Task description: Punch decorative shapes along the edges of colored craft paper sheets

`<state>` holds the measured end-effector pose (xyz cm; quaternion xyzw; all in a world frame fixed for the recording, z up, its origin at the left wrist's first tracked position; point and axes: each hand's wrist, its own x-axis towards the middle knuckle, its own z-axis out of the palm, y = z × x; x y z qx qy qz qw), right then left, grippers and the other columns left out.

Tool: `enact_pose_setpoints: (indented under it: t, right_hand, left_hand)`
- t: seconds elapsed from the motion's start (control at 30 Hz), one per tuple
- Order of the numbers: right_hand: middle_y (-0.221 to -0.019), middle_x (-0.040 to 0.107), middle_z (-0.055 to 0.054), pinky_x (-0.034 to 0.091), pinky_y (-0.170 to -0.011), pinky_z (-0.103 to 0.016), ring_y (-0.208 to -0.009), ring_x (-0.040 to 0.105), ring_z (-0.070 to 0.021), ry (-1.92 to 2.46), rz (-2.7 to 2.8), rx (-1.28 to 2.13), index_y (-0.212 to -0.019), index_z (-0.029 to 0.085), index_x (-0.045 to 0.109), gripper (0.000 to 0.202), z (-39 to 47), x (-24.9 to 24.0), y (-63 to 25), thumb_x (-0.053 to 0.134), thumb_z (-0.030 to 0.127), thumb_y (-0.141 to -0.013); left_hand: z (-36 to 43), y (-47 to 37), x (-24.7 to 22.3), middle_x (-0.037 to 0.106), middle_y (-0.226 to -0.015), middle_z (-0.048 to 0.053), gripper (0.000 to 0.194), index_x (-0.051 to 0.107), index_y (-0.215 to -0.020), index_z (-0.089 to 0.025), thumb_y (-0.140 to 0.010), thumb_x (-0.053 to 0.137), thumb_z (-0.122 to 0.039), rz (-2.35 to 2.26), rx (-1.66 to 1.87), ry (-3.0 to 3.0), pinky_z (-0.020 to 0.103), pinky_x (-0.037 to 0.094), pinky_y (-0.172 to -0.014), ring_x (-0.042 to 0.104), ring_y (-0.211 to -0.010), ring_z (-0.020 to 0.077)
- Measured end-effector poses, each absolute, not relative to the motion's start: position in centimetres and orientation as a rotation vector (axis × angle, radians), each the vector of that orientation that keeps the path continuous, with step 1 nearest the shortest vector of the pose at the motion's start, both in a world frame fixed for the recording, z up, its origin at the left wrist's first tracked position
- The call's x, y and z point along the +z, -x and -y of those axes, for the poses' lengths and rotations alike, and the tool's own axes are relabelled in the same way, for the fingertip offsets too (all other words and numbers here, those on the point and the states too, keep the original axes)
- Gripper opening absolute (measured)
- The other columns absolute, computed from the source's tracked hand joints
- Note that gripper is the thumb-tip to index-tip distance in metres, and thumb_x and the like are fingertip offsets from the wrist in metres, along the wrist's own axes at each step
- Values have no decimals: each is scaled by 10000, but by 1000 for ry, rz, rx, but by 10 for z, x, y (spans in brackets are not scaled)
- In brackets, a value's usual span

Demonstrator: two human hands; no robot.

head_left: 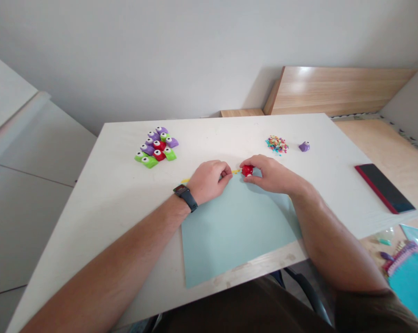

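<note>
In the head view, my right hand [269, 173] grips a small shiny red one-eyed piece [247, 170] between thumb and fingers. It is held at the far edge of a pale blue sheet [240, 226]. Close to its left, my left hand [211, 179], with a dark watch on the wrist, has thumb and forefinger pinched together. Whatever may be between those fingertips is too small to make out. A thin yellow strip [235, 172] shows along the sheet's far edge, between the two hands. My left hand covers part of that strip.
Several purple, green and red one-eyed pieces [159, 144] are grouped at the table's back left. A heap of tiny multicoloured bits [277, 144] and one purple piece [304, 146] lie back right. A dark red-edged phone-like slab [385, 187] rests by the right edge.
</note>
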<state>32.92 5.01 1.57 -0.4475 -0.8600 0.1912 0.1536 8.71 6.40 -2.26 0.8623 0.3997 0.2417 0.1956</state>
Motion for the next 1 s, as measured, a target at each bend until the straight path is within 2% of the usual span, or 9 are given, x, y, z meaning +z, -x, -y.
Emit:
enact_pose_setpoints:
  t: [0.4, 0.6, 1.0]
  right_hand:
    - [-1078, 745, -82, 506, -937, -405, -997, 673, -250, 1326, 2416, 550, -1150, 195, 686, 264, -50, 16, -330, 667, 286, -903]
    - [-1095, 737, -86, 498, -952, -413, -1034, 662, -260, 1287, 2467, 531, -1184, 215, 684, 313, -51, 14, -331, 705, 330, -893]
    - [-1025, 721, -87, 496, -916, -401, -973, 646, -246, 1258, 2427, 536, -1115, 200, 689, 251, -51, 17, -329, 695, 310, -889]
  left_hand:
    - [-64, -87, -23, 707, -867, 39, 117, 680, -902, -194, -930, 584, -256, -1109, 686, -2399, 344, 497, -754, 656, -816, 203]
    - [-64, -87, -23, 702, -859, 43, 112, 678, -895, -197, -927, 589, -258, -1113, 683, -2405, 343, 499, -749, 655, -814, 206]
    - [-64, -87, -22, 704, -855, 41, 113, 676, -890, -194, -929, 586, -251, -1107, 692, -2405, 342, 499, -742, 655, -808, 204]
